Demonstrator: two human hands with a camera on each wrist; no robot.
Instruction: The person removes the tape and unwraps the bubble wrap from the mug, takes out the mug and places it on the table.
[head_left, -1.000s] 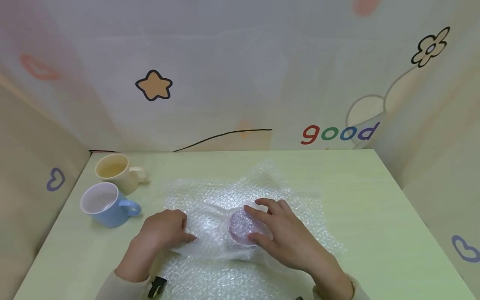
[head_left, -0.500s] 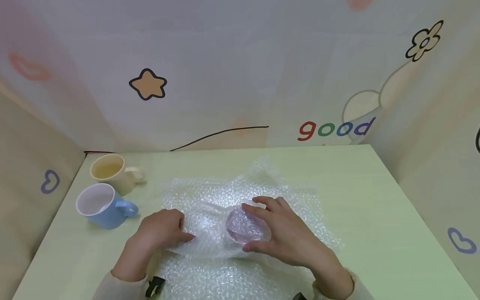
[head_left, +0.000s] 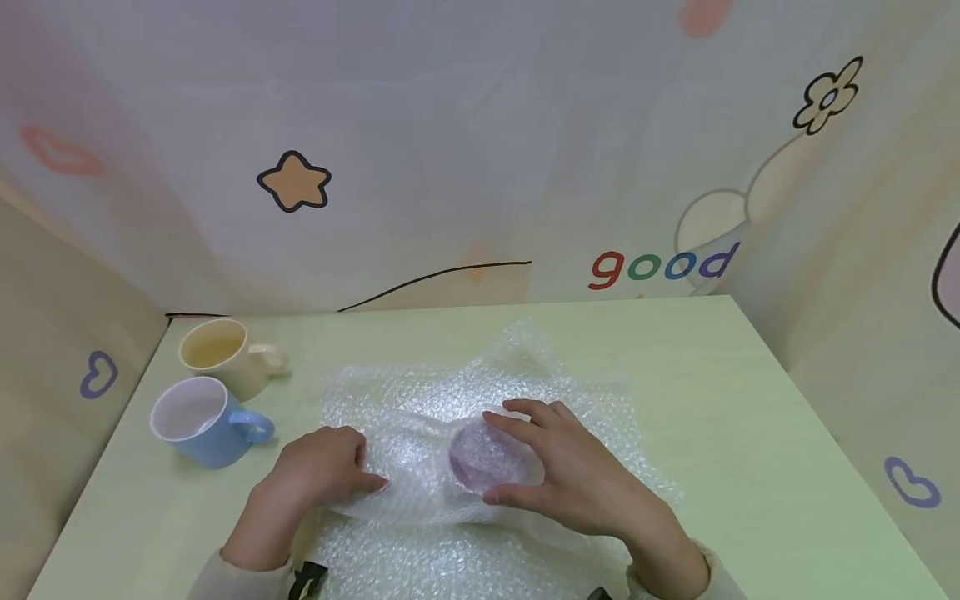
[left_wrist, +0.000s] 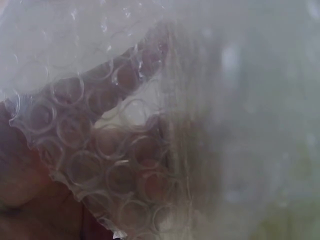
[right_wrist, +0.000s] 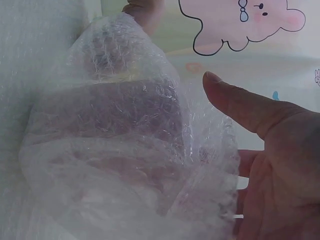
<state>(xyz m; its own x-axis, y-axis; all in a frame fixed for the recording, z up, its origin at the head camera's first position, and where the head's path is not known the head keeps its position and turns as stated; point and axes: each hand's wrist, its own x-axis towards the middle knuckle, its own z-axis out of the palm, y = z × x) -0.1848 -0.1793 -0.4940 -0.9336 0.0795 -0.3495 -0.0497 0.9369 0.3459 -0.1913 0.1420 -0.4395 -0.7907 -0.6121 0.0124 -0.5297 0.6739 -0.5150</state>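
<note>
A purple, round-ended thing (head_left: 480, 458) lies on its side under a layer of bubble wrap (head_left: 420, 500); its far part is behind my right hand. My left hand (head_left: 322, 467) pinches the wrap's left end between thumb and bent fingers. In the left wrist view, those fingers (left_wrist: 125, 175) show through the bubbles. My right hand (head_left: 570, 475) is spread about the wrapped thing, index finger at its top and thumb at its near side. Seen from the right wrist, the thumb (right_wrist: 240, 102) is straight and stands off the wrap (right_wrist: 100, 175), while the other fingers are mostly hidden behind it.
A light blue mug (head_left: 206, 433) and a cream mug (head_left: 236, 362) stand at the table's left, handles facing right. More bubble wrap (head_left: 450, 558) spreads flat beneath the bundle on the pale green table (head_left: 712, 417). A printed curtain (head_left: 450, 167) borders the back and sides.
My right thumb has slid off the purple end toward its near side, so more of the purple shows. The left hand keeps its pinch. The head view has shifted slightly.
</note>
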